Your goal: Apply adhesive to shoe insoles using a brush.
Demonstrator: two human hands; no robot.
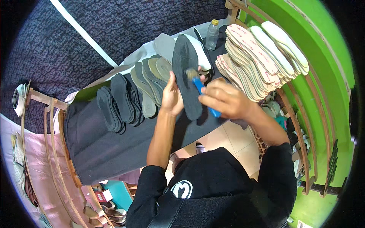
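At eight o'clock from the raised black insole (180,69), two stacks of dark insoles (107,108) lay on a dark cloth (99,152); nearer, at nine o'clock, grey and brown insoles (144,79) overlapped in a row; the left hand (173,98), at seven o'clock, was clamped on the black insole, thumb at its left edge and fingertips showing past its right; the insole's wider end pointed toward twelve; a blue-handled brush (197,84) slanted toward five o'clock, its blurred bristles at the insole's face; a clear bottle (211,38) stood at one o'clock; the right hand (225,99), at four o'clock, was wrapped around the brush handle; pale insoles (253,60) were piled between two and three o'clock.
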